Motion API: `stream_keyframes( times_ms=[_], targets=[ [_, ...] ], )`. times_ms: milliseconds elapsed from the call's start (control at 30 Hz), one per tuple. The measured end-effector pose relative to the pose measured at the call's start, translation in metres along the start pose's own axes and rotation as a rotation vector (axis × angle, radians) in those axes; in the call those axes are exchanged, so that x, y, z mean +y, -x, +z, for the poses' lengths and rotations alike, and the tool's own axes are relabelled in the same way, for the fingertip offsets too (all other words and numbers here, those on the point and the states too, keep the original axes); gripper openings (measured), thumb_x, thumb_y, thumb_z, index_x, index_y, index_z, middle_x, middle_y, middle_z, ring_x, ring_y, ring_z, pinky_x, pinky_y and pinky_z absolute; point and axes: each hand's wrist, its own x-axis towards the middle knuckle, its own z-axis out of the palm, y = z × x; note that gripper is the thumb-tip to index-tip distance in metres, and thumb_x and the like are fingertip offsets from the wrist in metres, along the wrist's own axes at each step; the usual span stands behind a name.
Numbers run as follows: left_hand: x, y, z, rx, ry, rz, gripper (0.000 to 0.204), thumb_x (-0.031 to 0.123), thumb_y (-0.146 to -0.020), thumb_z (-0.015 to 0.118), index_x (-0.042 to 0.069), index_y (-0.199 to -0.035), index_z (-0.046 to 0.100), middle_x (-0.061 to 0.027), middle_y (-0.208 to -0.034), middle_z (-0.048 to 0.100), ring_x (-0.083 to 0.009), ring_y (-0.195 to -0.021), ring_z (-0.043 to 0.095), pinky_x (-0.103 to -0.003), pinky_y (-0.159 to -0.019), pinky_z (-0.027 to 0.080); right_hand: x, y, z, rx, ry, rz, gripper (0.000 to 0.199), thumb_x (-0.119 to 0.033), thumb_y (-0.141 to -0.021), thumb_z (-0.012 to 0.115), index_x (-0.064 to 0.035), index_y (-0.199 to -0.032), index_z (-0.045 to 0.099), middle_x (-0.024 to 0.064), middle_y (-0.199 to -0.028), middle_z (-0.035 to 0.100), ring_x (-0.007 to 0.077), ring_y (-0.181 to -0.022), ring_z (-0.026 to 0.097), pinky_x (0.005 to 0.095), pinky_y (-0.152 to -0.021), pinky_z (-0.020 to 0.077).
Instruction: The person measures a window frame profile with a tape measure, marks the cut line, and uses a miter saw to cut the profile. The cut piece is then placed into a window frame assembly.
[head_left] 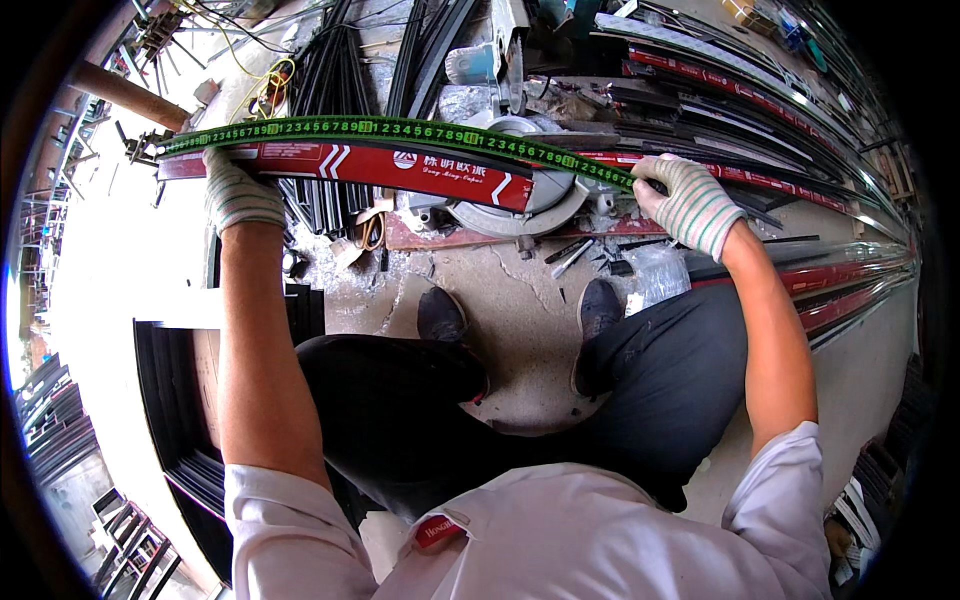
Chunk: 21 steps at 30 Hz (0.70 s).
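Note:
A green tape measure blade [400,133] with black markings stretches between my hands, bowed along the top of a bar covered in red film [410,178]. My left hand [242,192], in a white glove with green stripes, is closed around the bar near its left end, with the tape lying over it at the fingers. My right hand [692,206], gloved the same way, grips the tape at its right end, beyond the bar's cut end; most of what lies inside that fist is hidden. Under the bar's right end sits the round base of a mitre saw [530,218].
Dark and red-filmed bars [760,175] lie stacked to the right, with more dark bars [330,75] behind. A yellow cable [255,85] lies at the back left. Black frames [165,400] stand by my left leg. Scissors [373,232] and a clear plastic bag [660,275] are near my feet.

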Motion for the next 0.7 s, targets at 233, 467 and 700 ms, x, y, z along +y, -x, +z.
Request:
stream_keyframes(
  times_ms=[233, 467, 700],
  targets=[
    [-0.001, 0.020, 0.009, -0.003, -0.027, 0.010, 0.047, 0.045, -0.107, 0.049, 0.009, -0.137, 0.057, -0.0121, -0.127, 0.068, -0.0280, -0.116, 0.064, -0.048, -0.108, 0.049, -0.008, 0.000, -0.004, -0.053, 0.014, 0.043, 0.023, -0.020, -0.094, 0.064, -0.0011, -0.105, 0.072, 0.0201, -0.095, 0.070, 0.0362, -0.092, 0.069, 0.0441, -0.086, 0.0537],
    [-0.011, 0.006, 0.005, -0.027, 0.102, 0.031, 0.047, 0.044, -0.104, 0.058, 0.007, -0.133, 0.058, -0.0079, -0.116, 0.068, -0.0251, -0.105, 0.064, -0.045, -0.096, 0.053, 0.005, 0.002, 0.002, 0.082, 0.060, -0.129, 0.021, -0.019, -0.091, 0.065, -0.0035, -0.103, 0.072, 0.0237, -0.100, 0.070, 0.0423, -0.096, 0.068, 0.0482, -0.085, 0.0542],
    [0.000, 0.028, 0.013, 0.107, 0.119, -0.021, 0.029, 0.041, -0.105, 0.061, 0.013, -0.113, 0.062, -0.0016, -0.091, 0.068, -0.0229, -0.080, 0.064, -0.042, -0.078, 0.058, 0.000, -0.001, 0.008, 0.070, 0.017, -0.113, 0.015, -0.013, -0.090, 0.065, -0.0007, -0.096, 0.072, 0.0218, -0.094, 0.071, 0.0383, -0.091, 0.068, 0.0443, -0.085, 0.0539]
  ],
)
